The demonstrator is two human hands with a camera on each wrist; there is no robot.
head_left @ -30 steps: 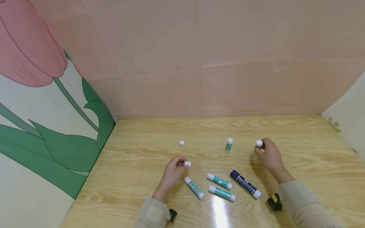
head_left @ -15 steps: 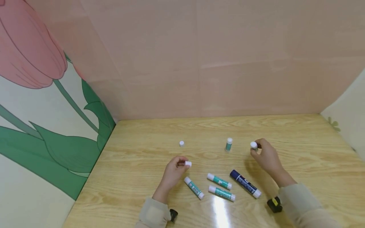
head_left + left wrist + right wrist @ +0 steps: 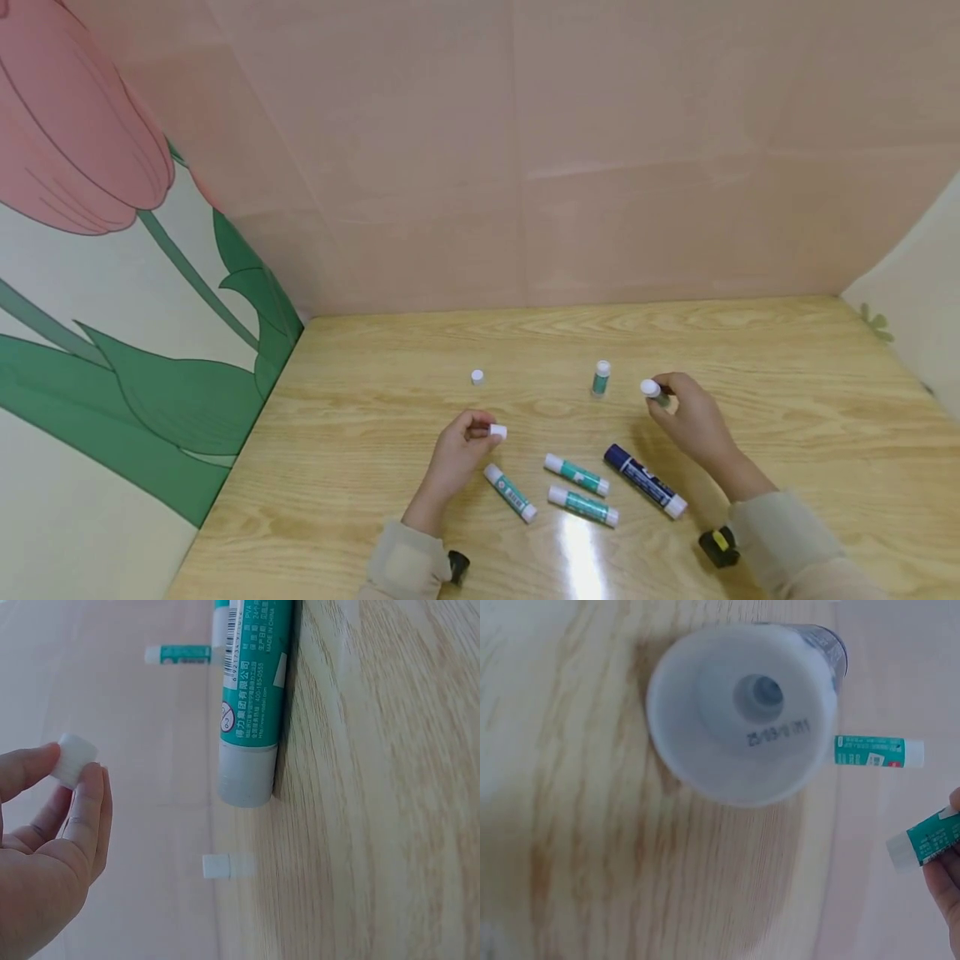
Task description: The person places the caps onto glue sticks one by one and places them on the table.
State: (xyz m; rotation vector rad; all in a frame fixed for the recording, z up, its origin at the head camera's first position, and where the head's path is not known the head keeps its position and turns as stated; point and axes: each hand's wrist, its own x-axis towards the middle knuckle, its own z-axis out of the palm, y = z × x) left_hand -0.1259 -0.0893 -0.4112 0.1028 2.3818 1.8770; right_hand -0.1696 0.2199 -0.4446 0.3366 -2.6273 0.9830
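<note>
My left hand (image 3: 453, 457) pinches a small white cap (image 3: 498, 432) between thumb and fingertips above the table. The left wrist view shows that white cap (image 3: 73, 760) up close. My right hand (image 3: 699, 423) grips a teal-labelled glue stick (image 3: 933, 835), its white end (image 3: 650, 388) leaning toward the left. Between the hands, farther back, another teal glue stick (image 3: 601, 379) stands upright on the table. To its left, a loose white cap (image 3: 477, 377) sits on the wood.
Near the hands lie three teal glue sticks (image 3: 510, 493) and a larger navy glue stick (image 3: 645, 481), all on the wooden table (image 3: 360, 375). A pink backdrop (image 3: 525, 183) rises behind the table's far edge. Black camera mounts (image 3: 719, 546) hang at the wrists.
My right hand has moved left and slightly nearer with its glue stick, which now tilts more. The left hand keeps its cap almost in place. The things on the table stay put.
</note>
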